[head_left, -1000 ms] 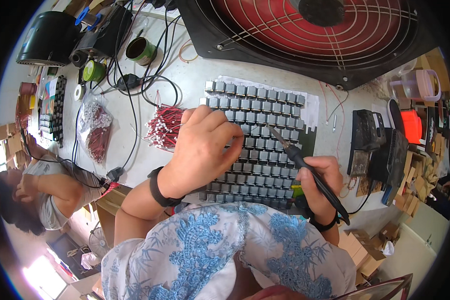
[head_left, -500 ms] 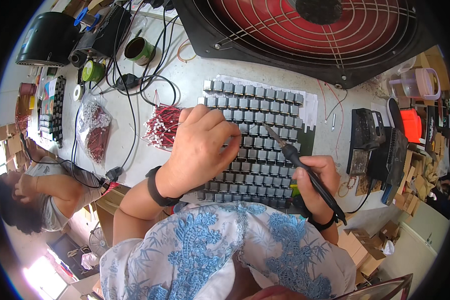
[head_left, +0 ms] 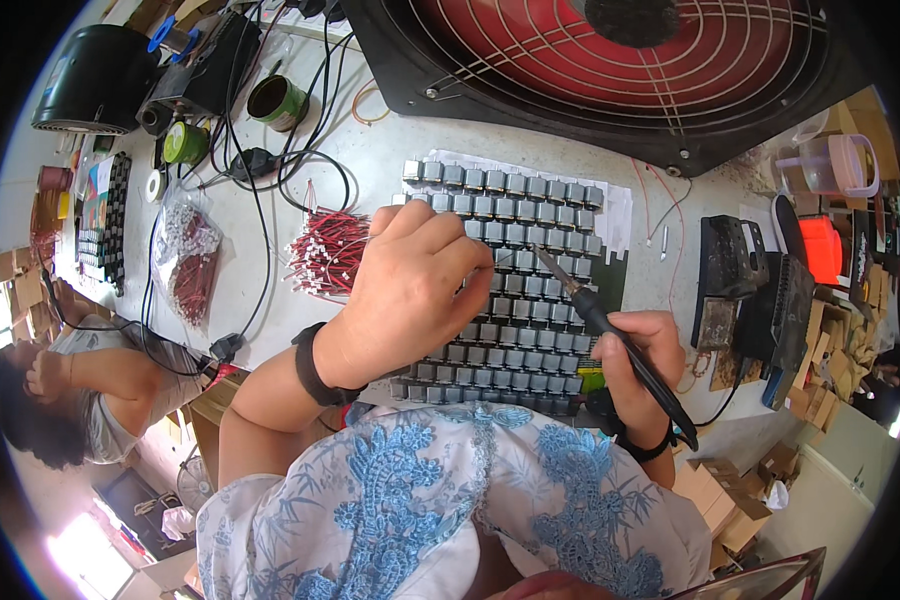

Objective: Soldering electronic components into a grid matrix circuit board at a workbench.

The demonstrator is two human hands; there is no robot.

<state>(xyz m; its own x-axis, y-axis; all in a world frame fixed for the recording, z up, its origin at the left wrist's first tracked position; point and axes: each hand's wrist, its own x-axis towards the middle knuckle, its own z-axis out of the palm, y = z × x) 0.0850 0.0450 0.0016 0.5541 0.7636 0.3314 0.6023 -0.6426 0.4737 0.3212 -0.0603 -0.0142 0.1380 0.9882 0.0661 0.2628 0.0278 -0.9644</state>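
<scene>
My right hand (head_left: 642, 360) grips a black soldering iron (head_left: 635, 365) by its handle, tip pointing up and left. That tip is over rows of small silvery box-shaped metal parts (head_left: 515, 310), which stand close together on the table. My left hand (head_left: 415, 275) hovers over the left side of these rows, thumb and forefinger pinched on a thin wire (head_left: 504, 258) that reaches toward the iron's tip. The fingers and palm hide some of the parts beneath. Just left of my left hand lies a heap of red leads with white connectors (head_left: 320, 250).
A large fan (head_left: 620, 80) with a red face fills the far side. A clear bag of leads (head_left: 188, 255), black cables (head_left: 270, 230) and a green tin (head_left: 278, 102) are on the left. A black holder (head_left: 735, 280) stands right. Another person (head_left: 100, 390) sits at left.
My left hand has shifted slightly to the right. The soldering iron in my right hand has moved a little right and nearer. The rows of parts look nearly unmoved.
</scene>
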